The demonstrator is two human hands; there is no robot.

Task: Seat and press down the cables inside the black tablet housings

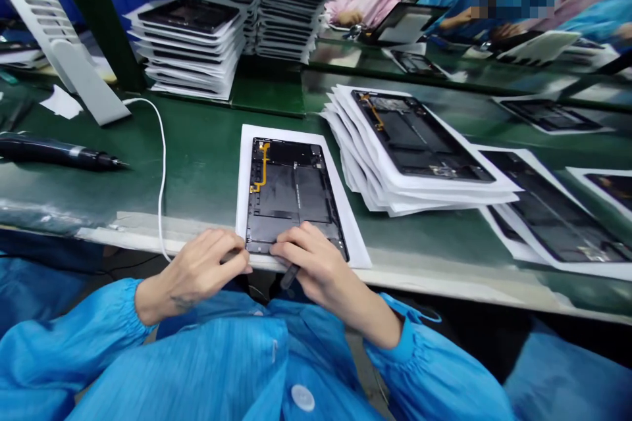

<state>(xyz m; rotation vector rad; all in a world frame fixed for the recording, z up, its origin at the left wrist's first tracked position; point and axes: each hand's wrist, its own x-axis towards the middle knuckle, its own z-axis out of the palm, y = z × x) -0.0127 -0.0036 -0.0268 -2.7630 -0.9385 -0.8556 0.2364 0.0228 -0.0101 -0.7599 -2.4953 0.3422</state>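
Note:
In front of me an open tablet housing (279, 210) lies on a white sheet (353, 247) at the bench's front edge. It is black inside, with an orange flex cable (263, 171) along its upper left. My left hand (205, 266) is at the housing's lower left corner, fingers curled and pinched; what they hold, if anything, is hidden. Over the lower edge, my right hand (313, 256) is closed around a slim dark tool (289, 276). The tool's rear end sticks out below the palm, while its tip is hidden by the fingers.
To the right stands a stack of tablet housings (424, 138) interleaved with white sheets, with more housings (553, 204) beyond. Another stack (190, 46) is behind left. An electric screwdriver (64, 152), a white cable (162, 177) and a white stand (69, 46) are left. Co-workers sit opposite.

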